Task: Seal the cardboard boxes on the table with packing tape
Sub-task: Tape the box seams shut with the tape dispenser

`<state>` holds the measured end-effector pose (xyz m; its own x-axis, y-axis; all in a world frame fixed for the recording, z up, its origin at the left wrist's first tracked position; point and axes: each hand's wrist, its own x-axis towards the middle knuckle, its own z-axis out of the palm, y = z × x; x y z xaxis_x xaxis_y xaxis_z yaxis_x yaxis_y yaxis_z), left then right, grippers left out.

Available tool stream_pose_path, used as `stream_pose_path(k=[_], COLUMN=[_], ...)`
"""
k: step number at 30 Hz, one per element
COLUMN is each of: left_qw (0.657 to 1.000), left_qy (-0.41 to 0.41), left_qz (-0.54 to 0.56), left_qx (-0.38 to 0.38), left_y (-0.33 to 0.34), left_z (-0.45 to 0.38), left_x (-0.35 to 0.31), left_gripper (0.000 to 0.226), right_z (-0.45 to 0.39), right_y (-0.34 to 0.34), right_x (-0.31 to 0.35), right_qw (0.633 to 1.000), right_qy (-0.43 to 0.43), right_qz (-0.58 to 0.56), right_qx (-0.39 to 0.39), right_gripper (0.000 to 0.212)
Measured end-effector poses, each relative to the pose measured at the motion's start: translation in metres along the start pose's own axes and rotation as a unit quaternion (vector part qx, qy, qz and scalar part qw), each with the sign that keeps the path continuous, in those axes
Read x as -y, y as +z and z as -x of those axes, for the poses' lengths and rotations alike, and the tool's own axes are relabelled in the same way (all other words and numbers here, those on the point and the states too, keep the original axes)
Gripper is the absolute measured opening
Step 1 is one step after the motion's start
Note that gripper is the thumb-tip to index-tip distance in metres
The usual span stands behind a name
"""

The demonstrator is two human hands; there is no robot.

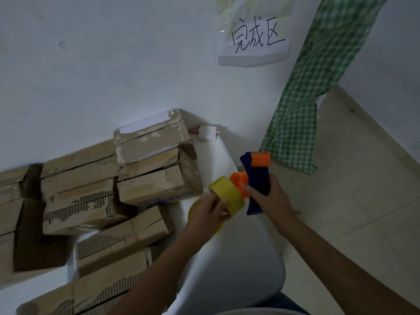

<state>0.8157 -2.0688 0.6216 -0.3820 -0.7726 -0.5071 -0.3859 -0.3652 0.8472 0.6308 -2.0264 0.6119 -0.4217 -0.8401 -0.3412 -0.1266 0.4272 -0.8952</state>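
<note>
Several worn cardboard boxes (156, 185) lie packed together on the white table (213, 151), their top flaps closed along a visible slit. My left hand (209, 214) grips a yellow roll of packing tape (227, 194) just right of the boxes, with a second yellow shape partly hidden beneath the hand. My right hand (270, 198) holds a dark blue tape dispenser (258, 183) with orange parts, upright above the table's right edge. The roll sits right beside the dispenser's orange hub.
A white roll (207, 132) stands at the table's far corner by the wall. A paper sign (254, 39) hangs on the wall. A green checked cloth (318, 87) hangs at right over the tiled floor (363, 201). A white chair back (227, 280) lies below my arms.
</note>
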Motion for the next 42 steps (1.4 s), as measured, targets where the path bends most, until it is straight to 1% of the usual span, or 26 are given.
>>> stream_pose_path(k=[2,3,4,6,10,12,15,17,18,19,20,22,23,24,26,28,29,30,31,33,34,36,38,39,41,42], left_qw=[0.988,0.976,0.968,0.965,0.952,0.96,0.991,0.992,0.988,0.979,0.96,0.911,0.901,0.9,0.92,0.937,0.937,0.936,0.942,0.966,0.977,0.99,0.992,0.988,0.964,0.959], left_qy=[0.047,0.068,0.083,0.102,0.125,0.099,0.023,0.013,0.017,0.036,0.071,0.139,0.157,0.167,0.152,0.118,0.11,0.113,0.118,0.104,0.076,-0.013,-0.075,-0.072,-0.021,-0.001], left_qz=[-0.15,-0.208,-0.236,-0.241,-0.28,-0.261,-0.131,-0.124,-0.143,-0.189,-0.262,-0.387,-0.405,-0.402,-0.356,-0.315,-0.316,-0.323,-0.313,-0.232,-0.192,-0.13,-0.101,-0.131,-0.257,-0.275], left_qx=[-0.005,-0.012,-0.018,-0.024,-0.016,0.006,0.022,0.034,0.049,0.063,0.065,0.032,0.02,0.022,0.056,0.098,0.1,0.078,0.034,-0.046,-0.061,-0.047,-0.033,-0.04,-0.06,-0.061], left_y=[0.004,0.005,0.006,0.008,0.01,0.008,0.008,0.01,0.012,0.014,0.015,0.017,0.017,0.018,0.019,0.015,0.01,0.004,-0.004,-0.017,-0.022,-0.024,-0.017,-0.014,-0.009,-0.008], left_z=[0.001,0.002,0.003,0.006,0.001,-0.005,-0.015,-0.02,-0.022,-0.023,-0.023,-0.021,-0.019,-0.019,-0.017,-0.013,-0.012,-0.011,-0.011,-0.011,-0.012,-0.015,-0.015,-0.016,-0.017,-0.017], left_x=[-0.007,-0.009,-0.011,-0.015,-0.018,-0.016,-0.013,-0.012,-0.011,-0.009,-0.008,-0.006,-0.006,-0.004,-0.003,-0.004,-0.004,-0.002,-0.001,0.002,0.005,0.013,0.02,0.023,0.026,0.026], left_gripper=[0.021,0.028,0.034,0.04,0.021,0.018,0.028,0.029,0.028,0.027,0.023,0.022,0.024,0.026,0.024,0.021,0.021,0.021,0.02,0.019,0.02,0.023,0.024,0.023,0.018,0.017], right_z=[0.006,0.009,0.01,0.014,0.023,0.025,0.027,0.029,0.03,0.031,0.031,0.028,0.026,0.023,0.019,0.016,0.014,0.013,0.013,0.014,0.015,0.018,0.019,0.019,0.02,0.021], right_y=[0.002,0.003,0.004,0.006,0.01,0.006,-0.001,0.002,0.004,0.006,0.008,0.008,0.007,0.005,0.001,-0.003,-0.004,-0.006,-0.008,-0.012,-0.014,-0.016,-0.016,-0.017,-0.019,-0.022], right_x=[0.003,0.006,0.007,0.007,0.005,0.004,0.005,0.005,0.005,0.006,0.007,0.007,0.006,0.003,-0.003,-0.01,-0.013,-0.018,-0.022,-0.028,-0.031,-0.033,-0.032,-0.032,-0.031,-0.032], right_qw=[1.0,1.0,1.0,1.0,1.0,0.999,0.995,0.991,0.993,0.996,0.994,0.98,0.973,0.962,0.937,0.928,0.929,0.932,0.934,0.936,0.936,0.942,0.952,0.953,0.952,0.954], right_qy=[-0.011,-0.012,-0.012,-0.015,-0.025,-0.033,-0.058,-0.056,-0.037,-0.005,0.037,0.12,0.15,0.175,0.205,0.191,0.182,0.173,0.167,0.152,0.141,0.119,0.122,0.129,0.137,0.135], right_qz=[-0.009,-0.015,-0.02,-0.019,-0.012,0.0,0.069,0.087,0.057,-0.002,-0.068,-0.143,-0.164,-0.194,-0.254,-0.263,-0.26,-0.258,-0.259,-0.265,-0.263,-0.246,-0.227,-0.227,-0.229,-0.219], right_qx=[-0.011,-0.016,-0.018,-0.009,-0.013,-0.011,0.043,0.084,0.092,0.091,0.083,0.066,0.067,0.076,0.124,0.18,0.19,0.187,0.178,0.177,0.187,0.194,0.166,0.153,0.149,0.151], right_gripper=[0.053,0.054,0.054,0.054,0.054,0.053,0.054,0.058,0.059,0.06,0.062,0.06,0.059,0.057,0.056,0.053,0.053,0.055,0.058,0.056,0.051,0.046,0.052,0.05,0.044,0.046])
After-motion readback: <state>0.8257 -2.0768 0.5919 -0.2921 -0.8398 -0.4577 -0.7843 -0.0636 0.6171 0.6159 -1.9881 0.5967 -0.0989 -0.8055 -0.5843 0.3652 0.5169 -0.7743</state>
